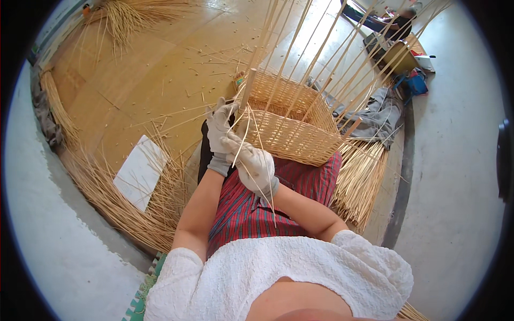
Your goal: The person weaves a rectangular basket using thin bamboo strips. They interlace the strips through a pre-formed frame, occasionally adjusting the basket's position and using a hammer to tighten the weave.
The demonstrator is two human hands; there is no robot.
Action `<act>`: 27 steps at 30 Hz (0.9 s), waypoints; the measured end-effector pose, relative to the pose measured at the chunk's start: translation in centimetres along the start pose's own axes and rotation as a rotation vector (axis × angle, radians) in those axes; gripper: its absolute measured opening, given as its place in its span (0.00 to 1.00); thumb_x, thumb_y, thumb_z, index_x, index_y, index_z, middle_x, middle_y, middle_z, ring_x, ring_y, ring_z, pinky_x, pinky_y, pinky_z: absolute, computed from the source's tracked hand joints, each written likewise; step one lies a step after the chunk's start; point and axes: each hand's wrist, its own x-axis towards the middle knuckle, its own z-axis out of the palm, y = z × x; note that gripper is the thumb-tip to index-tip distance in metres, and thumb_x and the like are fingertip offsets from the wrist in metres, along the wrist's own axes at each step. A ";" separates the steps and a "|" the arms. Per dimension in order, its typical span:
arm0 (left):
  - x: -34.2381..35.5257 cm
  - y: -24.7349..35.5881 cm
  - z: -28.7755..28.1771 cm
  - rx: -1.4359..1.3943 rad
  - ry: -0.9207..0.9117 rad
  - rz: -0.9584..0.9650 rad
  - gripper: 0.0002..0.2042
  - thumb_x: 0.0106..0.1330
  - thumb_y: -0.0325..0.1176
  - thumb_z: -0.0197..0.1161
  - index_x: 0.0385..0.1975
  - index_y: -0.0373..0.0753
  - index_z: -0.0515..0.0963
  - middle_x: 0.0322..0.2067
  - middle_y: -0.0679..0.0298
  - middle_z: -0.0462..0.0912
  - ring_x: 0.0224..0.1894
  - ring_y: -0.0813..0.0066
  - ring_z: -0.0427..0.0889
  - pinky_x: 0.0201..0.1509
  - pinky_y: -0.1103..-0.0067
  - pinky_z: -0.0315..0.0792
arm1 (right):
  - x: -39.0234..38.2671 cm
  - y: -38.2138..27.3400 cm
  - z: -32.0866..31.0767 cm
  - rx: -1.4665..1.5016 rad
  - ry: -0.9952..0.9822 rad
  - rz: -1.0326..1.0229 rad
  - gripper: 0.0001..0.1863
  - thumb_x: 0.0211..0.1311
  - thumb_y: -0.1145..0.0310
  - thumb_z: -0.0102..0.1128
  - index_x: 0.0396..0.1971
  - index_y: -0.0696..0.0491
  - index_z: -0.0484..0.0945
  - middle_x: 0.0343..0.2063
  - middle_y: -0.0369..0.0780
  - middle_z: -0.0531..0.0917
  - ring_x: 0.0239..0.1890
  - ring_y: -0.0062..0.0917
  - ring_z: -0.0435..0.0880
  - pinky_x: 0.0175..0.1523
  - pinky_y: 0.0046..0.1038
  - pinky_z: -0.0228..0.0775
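Observation:
A woven wicker basket (pixel 292 136) rests tilted on my lap, with several long upright stakes (pixel 292 43) rising from its walls and thick wooden posts at its corners. Beside the near-left corner post (pixel 248 90), my left hand (pixel 218 128), in a pale work glove, has its fingers spread and raised close to the weave. My right hand (pixel 256 166), gloved too, is closed with its fingertips meeting the left palm. Thin wicker strands (pixel 251 125) run from the corner down across the right hand, which pinches them; the exact grip is partly hidden.
Loose wicker rods (pixel 118 198) lie to my left, with a white board (pixel 140 174) among them. A thick bundle of rods (pixel 361 179) and grey cloth (pixel 377 115) lie right of the basket. Another bundle (pixel 126 21) sits far left. Someone (pixel 401 24) sits at the far right.

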 end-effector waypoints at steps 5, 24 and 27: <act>1.5 1.8 -0.3 0.027 0.018 -0.024 0.23 0.62 0.37 0.75 0.56 0.45 0.79 0.58 0.62 0.84 0.70 0.56 0.73 0.78 0.57 0.57 | -2.3 2.2 -1.0 0.023 0.006 -0.037 0.26 0.57 0.74 0.72 0.58 0.46 0.84 0.55 0.44 0.87 0.46 0.37 0.91 0.43 0.32 0.85; -0.2 5.6 1.8 0.299 -0.319 0.267 0.40 0.65 0.47 0.70 0.78 0.55 0.61 0.77 0.42 0.54 0.48 0.49 0.87 0.47 0.62 0.82 | 0.2 12.9 -2.8 0.854 0.593 0.892 0.09 0.70 0.71 0.67 0.46 0.56 0.85 0.36 0.39 0.89 0.32 0.21 0.87 0.38 0.23 0.82; 1.9 9.2 2.0 0.534 -0.729 0.009 0.49 0.64 0.63 0.66 0.82 0.58 0.47 0.78 0.39 0.47 0.39 0.52 0.90 0.41 0.62 0.84 | 1.8 15.2 -3.1 0.111 0.601 0.164 0.17 0.65 0.74 0.69 0.54 0.54 0.84 0.43 0.44 0.89 0.35 0.29 0.89 0.41 0.28 0.83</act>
